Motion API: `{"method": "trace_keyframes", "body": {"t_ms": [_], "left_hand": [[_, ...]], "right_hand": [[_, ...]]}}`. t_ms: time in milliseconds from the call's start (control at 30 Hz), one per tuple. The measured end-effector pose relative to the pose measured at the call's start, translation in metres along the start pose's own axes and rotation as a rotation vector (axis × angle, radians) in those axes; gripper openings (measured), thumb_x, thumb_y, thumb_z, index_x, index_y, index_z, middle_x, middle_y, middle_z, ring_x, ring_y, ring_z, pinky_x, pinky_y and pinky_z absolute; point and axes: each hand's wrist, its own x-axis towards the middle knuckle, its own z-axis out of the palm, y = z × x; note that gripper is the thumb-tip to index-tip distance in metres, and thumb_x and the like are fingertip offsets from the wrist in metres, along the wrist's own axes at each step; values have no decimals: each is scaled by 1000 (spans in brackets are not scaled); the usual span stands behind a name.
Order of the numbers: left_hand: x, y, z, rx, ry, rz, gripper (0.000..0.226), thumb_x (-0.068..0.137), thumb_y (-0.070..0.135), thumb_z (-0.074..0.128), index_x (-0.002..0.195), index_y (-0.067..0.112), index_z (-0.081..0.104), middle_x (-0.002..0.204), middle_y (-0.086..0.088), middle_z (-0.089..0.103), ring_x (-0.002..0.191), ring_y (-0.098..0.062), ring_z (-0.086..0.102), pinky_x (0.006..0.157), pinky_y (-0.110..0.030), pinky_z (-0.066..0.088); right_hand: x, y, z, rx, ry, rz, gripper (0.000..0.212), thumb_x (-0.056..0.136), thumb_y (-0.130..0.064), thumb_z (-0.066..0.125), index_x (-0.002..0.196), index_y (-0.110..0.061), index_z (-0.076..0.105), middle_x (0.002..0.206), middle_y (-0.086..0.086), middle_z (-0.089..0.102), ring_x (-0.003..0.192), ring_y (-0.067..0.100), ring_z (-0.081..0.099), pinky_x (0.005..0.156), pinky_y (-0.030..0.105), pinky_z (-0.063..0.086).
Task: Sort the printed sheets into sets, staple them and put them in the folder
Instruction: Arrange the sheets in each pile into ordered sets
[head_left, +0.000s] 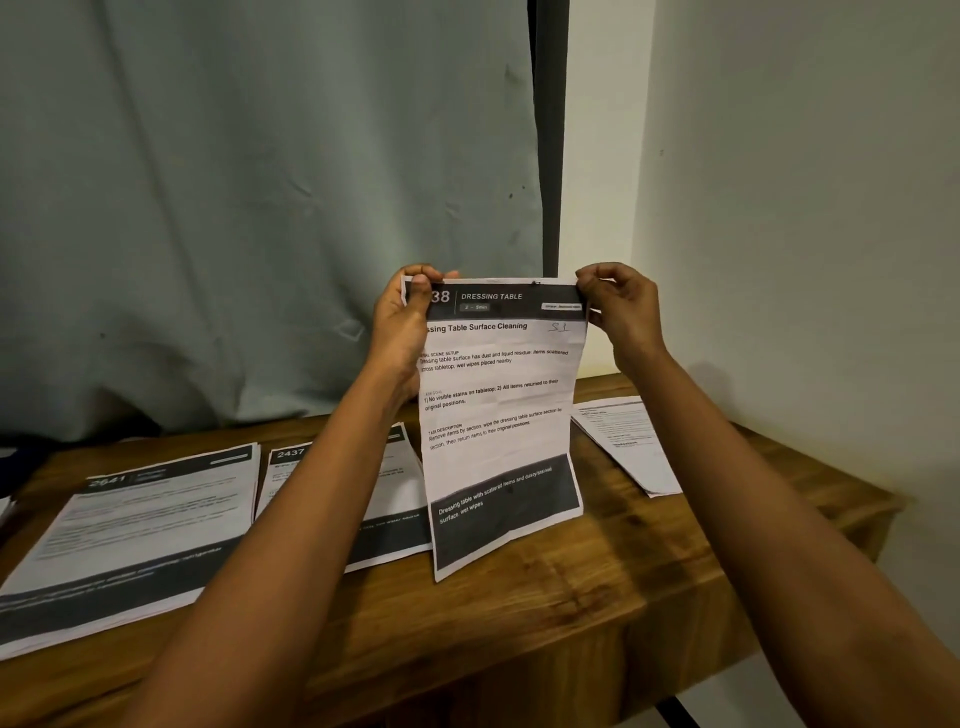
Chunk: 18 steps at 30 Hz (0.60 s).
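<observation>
We held the "Dressing Table" sheet (498, 405) upright over the table (597, 597); left hand (402, 325) and right hand (623, 306) pinched its top corners.

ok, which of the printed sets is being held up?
The Dressing Table sheets, held at the top corners by left hand and right hand, standing upright. The 2641 stack, 2437 stack and far-right stack lie flat on the table.
</observation>
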Motion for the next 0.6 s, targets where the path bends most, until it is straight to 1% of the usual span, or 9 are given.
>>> {"method": "trace_keyframes", "body": {"t_ms": [100,233,300,367,400,467,500,600], "left_hand": [[-1,0,-1,-21,9,-2,20,102,20,40,88,16,53,94,-4,71,77,-14,71,61,-28,57],[-1,-2,-2,-42,-4,5,20,102,19,41,87,16,53,93,-4,70,78,-15,70,63,-29,57],[1,-3,-3,-37,0,6,20,102,19,41,87,16,53,93,-4,70,77,-15,70,63,-29,57],[2,-1,-2,-20,3,4,20,102,19,41,87,16,54,94,-4,70,76,-15,70,61,-28,56],[4,0,-1,-9,7,-3,20,102,20,41,87,16,54,94,-4,70,74,-14,70,59,-28,56],[5,3,1,9,18,-29,21,102,20,41,87,17,55,93,-3,70,70,-13,70,56,-27,55],[6,4,2,12,20,-41,21,102,19,41,87,17,55,93,-3,70,69,-14,70,55,-27,55],[6,4,3,11,21,-64,22,103,19,41,85,17,55,94,-4,69,68,-14,69,55,-27,56]], "right_hand": [[-4,5,-4,-10,-2,-69,10,92,-10,61,101,-9,63,95,3,70,87,15,67,72,26,56],[-10,8,-6,21,16,-81,19,84,-4,69,99,-15,65,89,3,69,88,20,69,76,30,58],[-14,8,-4,38,43,-70,18,82,-1,70,95,-13,65,85,6,70,82,19,69,71,28,57],[-14,3,-1,63,77,-48,16,81,0,70,90,-12,65,82,6,70,75,14,68,65,25,55],[-12,0,0,91,91,-27,15,81,0,70,87,-13,66,81,6,69,73,13,67,64,26,55],[-8,-7,1,173,112,39,11,82,-2,69,84,-13,68,80,3,69,70,13,64,64,28,55],[-7,-10,3,211,122,84,9,84,-5,68,84,-13,68,78,1,69,68,11,63,61,27,53],[-6,-16,6,269,137,207,8,88,-9,65,83,-15,68,70,-3,65,53,4,59,50,18,46]]}}
